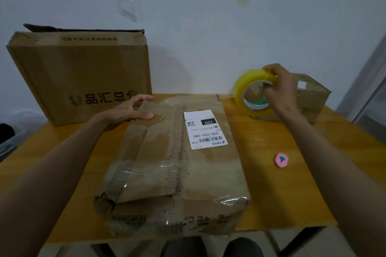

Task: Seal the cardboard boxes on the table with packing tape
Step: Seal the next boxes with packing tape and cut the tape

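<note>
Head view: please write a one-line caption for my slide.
Left hand steadies a flat cardboard box while right hand holds a tape roll.

A single wide-angle head view looks forward and down from the near edge of the desk (271,204), facing the wall (208,37) behind it. It sits close, with both forearms entering from the bottom corners.
</note>
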Demonstrator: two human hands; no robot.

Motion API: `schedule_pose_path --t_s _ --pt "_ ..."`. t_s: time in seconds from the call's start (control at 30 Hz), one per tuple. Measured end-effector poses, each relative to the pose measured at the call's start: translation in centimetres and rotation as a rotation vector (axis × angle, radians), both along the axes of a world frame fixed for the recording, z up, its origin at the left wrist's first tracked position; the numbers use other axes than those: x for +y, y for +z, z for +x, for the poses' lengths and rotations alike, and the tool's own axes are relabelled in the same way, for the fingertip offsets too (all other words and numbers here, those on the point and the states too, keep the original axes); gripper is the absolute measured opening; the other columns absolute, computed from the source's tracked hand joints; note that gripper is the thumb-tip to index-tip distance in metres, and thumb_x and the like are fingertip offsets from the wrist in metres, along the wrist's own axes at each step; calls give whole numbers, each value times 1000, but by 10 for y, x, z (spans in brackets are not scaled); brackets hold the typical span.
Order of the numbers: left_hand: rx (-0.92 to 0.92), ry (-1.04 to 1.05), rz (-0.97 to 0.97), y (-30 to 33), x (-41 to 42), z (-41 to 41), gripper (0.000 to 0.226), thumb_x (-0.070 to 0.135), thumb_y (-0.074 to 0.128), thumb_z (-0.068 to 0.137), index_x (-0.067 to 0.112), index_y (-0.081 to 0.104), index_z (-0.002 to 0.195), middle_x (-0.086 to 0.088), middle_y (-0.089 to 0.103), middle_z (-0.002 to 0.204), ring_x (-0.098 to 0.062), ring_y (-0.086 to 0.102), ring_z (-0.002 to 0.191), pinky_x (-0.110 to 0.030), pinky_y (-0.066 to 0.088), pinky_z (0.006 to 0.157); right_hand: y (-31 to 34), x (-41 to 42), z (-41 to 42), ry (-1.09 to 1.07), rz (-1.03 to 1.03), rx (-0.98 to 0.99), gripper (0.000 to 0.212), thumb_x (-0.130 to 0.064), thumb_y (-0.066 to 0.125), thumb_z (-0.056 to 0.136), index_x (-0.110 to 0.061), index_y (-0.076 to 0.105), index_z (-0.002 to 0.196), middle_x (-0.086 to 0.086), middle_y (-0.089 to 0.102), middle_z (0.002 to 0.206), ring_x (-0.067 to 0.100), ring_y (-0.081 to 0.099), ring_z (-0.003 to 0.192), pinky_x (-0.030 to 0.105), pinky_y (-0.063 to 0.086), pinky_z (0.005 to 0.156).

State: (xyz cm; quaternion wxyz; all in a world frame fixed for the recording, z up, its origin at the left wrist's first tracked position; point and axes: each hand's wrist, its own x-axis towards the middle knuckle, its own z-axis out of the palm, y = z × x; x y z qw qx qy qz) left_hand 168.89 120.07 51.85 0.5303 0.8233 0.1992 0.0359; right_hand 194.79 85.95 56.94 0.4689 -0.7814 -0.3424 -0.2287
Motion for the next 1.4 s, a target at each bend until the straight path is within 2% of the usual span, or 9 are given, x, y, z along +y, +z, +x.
schedule_pose_path --t_s 0.2,0.37,0.5,0.67,0.77,0.93,1.07,1.27,1.4 --pt "9 23 1 2 -5 -1 85 52 83 63 47 46 139 6 47 131 -22 60 113 -30 55 78 -29 -1 -2 -4 79 98 32 1 62 88 -5 65 119 7 61 109 19 48 102 34 42 82" --pt "1 28 -13 1 -3 -1 98 59 87 49 48 48 138 4 46 134 -26 60 114 -32 57 79 -51 5 7 1 110 129 29 6 61 89 -7 63 115 2 60 106 17 49 100 12 38 74" --pt "23 26 1 1 -2 0 89 56 84 55 50 49 136 1 47 136 -27 62 114 -37 58 83 -91 10 13 30 135 259 23 3 63 91 -12 61 108 0 62 101 25 60 98 44 52 83" --pt "113 17 153 11 -2 1 80 58 85 68 50 48 139 0 47 138 -17 59 111 -33 54 81 -114 -7 9 270 -89 579 44 -28 77 90 -18 50 124 -6 58 110 17 60 103 34 54 85" --pt "199 22 337 20 3 2 81 75 80 59 58 49 132 0 36 152 -23 47 129 -40 47 101 -104 -31 14 311 -251 649 74 -49 81 79 -18 49 139 2 59 130 20 60 116 41 55 96" --pt "259 8 571 37 -9 16 85 103 47 51 52 58 118 1 19 165 -26 18 152 -57 13 122 -83 -71 24 88 -815 648 42 -32 76 92 -14 66 129 7 65 125 21 61 106 31 51 83" --pt "319 118 771 55 -38 50 103 93 20 76 19 62 135 -5 21 166 -29 12 154 -63 -5 119 -82 -83 16 -44 -1060 742 37 -18 79 89 -17 62 121 6 64 95 19 58 67 28 51 56" --pt "55 -5 706 68 -91 104 70 62 28 100 15 46 149 -6 38 159 -25 33 146 -41 22 118 -81 -83 10 8 -1139 743 21 -6 76 89 -11 61 102 4 67 77 13 57 58 22 45 46" --pt "-45 -144 696 70 -120 129 42 41 36 108 24 53 143 2 47 151 -18 39 141 -28 26 108 -64 -74 7 31 -728 690 11 -6 65 97 -7 68 107 5 63 77 15 50 60 25 39 49"
